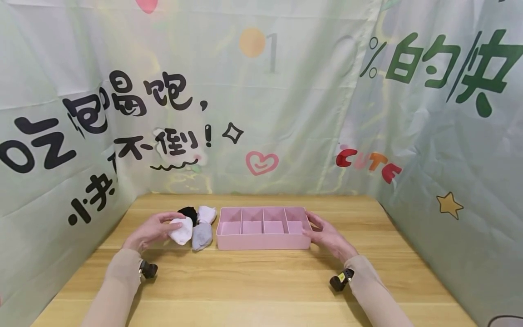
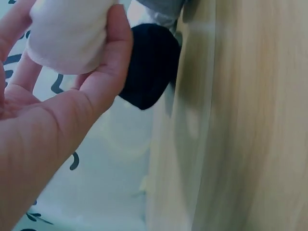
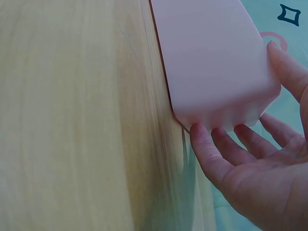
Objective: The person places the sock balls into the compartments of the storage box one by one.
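Note:
My left hand (image 1: 153, 229) holds a rolled-up white sock (image 1: 181, 230) between thumb and fingers. In the left wrist view the sock (image 2: 70, 36) appears as a soft, rounded bundle. Just beyond it lies a black rolled sock (image 1: 189, 213), partly hidden. A pale pinkish-white sock (image 1: 207, 214) and a grey one (image 1: 202, 236) sit close together to its right. My right hand (image 1: 328, 234) holds the right end of a pink divided box (image 1: 263, 242). Its thumb is at the rim and its fingertips (image 3: 198, 131) are against the end wall.
The box has a row of several open compartments with thin dividers (image 1: 263, 221). It stands on a wooden table (image 1: 245, 281). Printed cloth (image 1: 229, 104) hangs along the back and both sides of the table.

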Demonstrator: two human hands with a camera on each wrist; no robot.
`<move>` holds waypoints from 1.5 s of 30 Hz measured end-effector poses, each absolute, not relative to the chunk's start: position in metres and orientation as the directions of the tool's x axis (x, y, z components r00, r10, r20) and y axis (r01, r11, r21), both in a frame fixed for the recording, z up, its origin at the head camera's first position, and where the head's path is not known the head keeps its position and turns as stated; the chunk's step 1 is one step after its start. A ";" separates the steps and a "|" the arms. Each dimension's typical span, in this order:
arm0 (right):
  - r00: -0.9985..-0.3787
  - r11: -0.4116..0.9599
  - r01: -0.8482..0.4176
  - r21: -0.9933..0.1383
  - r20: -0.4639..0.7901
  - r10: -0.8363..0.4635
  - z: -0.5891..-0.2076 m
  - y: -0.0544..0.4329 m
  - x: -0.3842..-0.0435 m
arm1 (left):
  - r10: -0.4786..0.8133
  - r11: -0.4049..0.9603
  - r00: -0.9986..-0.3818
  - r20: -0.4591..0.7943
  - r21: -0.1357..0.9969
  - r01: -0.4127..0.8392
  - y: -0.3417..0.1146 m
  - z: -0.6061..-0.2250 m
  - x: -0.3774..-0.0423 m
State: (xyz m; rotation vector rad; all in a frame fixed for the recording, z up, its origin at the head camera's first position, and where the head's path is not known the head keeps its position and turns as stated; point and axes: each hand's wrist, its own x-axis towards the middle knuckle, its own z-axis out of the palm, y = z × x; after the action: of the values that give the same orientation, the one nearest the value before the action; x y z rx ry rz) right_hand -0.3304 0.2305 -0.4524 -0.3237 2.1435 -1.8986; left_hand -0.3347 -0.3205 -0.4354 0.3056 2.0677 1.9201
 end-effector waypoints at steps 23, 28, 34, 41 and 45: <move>-0.950 0.164 0.026 -0.986 -0.075 -0.302 -0.455 0.234 -0.331 | 0.222 -0.017 -0.973 0.063 0.998 0.061 -0.256 -0.437 -0.367; -0.952 0.170 0.032 -0.985 -0.082 -0.294 -0.454 0.236 -0.333 | 0.197 -0.035 -0.977 0.085 0.996 0.079 -0.245 -0.435 -0.371; -0.950 0.170 0.029 -0.985 -0.080 -0.301 -0.455 0.234 -0.333 | 0.175 -0.079 -0.978 0.115 0.992 0.103 -0.233 -0.433 -0.370; -0.945 0.173 0.022 -0.985 -0.077 -0.319 -0.456 0.232 -0.332 | 0.147 -0.072 -0.982 0.118 0.992 0.108 -0.224 -0.434 -0.369; -0.946 0.165 0.025 -0.986 -0.077 -0.316 -0.456 0.231 -0.333 | 0.147 -0.030 -0.980 0.135 0.991 0.132 -0.219 -0.432 -0.368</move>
State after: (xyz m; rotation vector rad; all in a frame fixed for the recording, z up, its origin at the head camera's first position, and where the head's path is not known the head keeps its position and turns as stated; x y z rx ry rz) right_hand -0.3331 0.2308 -0.4559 -0.2803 2.1791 -1.8527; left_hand -0.3679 -0.2186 -0.4324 0.3130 2.1805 2.2252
